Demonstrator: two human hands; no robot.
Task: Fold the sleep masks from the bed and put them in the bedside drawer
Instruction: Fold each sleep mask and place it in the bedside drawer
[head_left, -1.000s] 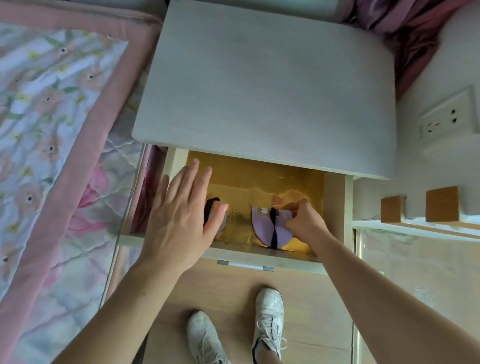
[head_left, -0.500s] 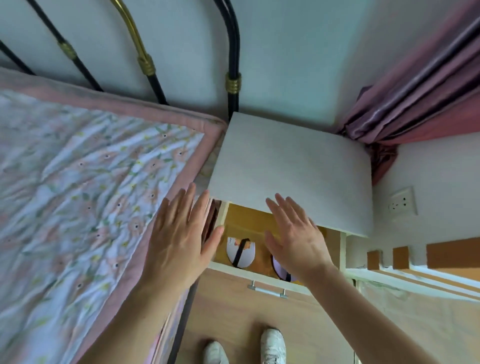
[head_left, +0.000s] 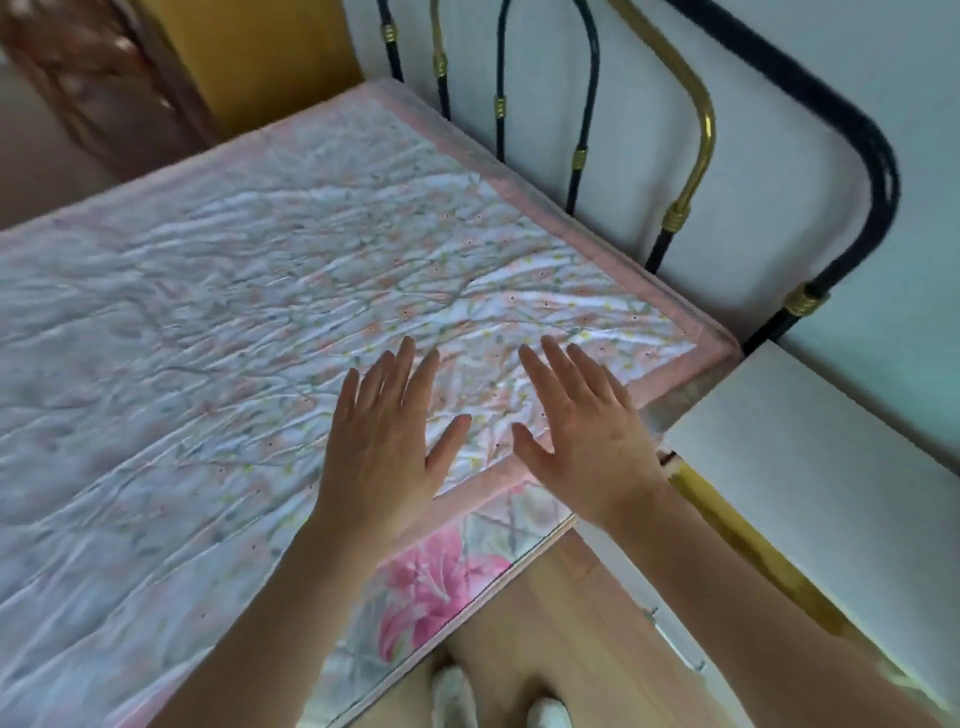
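My left hand (head_left: 387, 441) and my right hand (head_left: 587, 436) hover side by side over the near right corner of the bed (head_left: 234, 312), fingers spread and straight, holding nothing. The bed carries a floral quilt with a pink border, and I see no sleep mask on it. At the right stands the white bedside table (head_left: 810, 467). Its drawer (head_left: 737, 551) stands open below the top, showing a strip of yellow inside; my right forearm and the table top hide what lies in it.
A black and brass metal headboard (head_left: 691, 171) runs along the white wall behind the bed. Wooden floor (head_left: 545, 623) lies between bed and table, with my white shoes at the bottom edge. A yellow cabinet (head_left: 270, 52) stands at the far end.
My view has swung left from the drawer to the bed. My right hand let go of the purple mask in the drawer, and both hands moved out over the quilt.
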